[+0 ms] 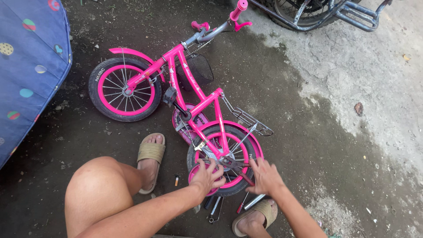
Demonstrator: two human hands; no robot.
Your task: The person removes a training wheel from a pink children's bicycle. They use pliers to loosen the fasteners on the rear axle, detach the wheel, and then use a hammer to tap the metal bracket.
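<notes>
A small pink children's bicycle (194, 94) lies on its side on the dirt, front wheel (124, 89) to the left, rear wheel (224, 156) nearest me. My left hand (206, 176) grips the lower edge of the rear wheel's tyre and pink rim. My right hand (263, 175) rests on the tyre's right side, fingers spread beside a dark tool with red handles (238, 168) lying across the wheel near the hub. A black mesh basket (197, 70) hangs below the pink handlebar (229, 20).
Several hand tools (229, 205) lie on the ground between my sandalled feet (151, 154). A small lighter (176, 180) lies near my left foot. A blue dotted cloth (31, 61) covers something at left. A metal frame and a tyre (326, 13) stand at top right.
</notes>
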